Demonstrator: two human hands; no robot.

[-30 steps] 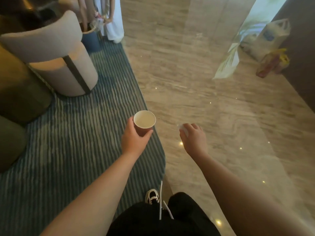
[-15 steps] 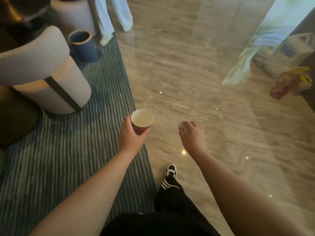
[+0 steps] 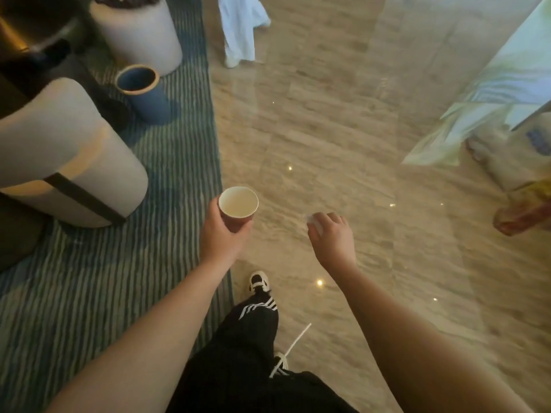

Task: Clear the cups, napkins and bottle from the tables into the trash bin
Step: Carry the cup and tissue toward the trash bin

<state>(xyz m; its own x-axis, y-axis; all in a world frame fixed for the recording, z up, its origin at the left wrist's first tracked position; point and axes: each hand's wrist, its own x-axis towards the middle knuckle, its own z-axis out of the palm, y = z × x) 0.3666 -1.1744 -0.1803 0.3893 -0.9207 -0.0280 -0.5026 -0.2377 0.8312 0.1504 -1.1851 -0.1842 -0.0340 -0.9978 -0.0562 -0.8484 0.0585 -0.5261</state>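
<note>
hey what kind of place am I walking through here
Probably a hotel lobby or lounge: polished stone floor, striped carpet with rounded upholstered chairs, and a blue bin beside them.

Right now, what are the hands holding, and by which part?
The left hand grips a paper cup around its lower body. The right hand pinches something small and white, too blurred to identify.
</note>
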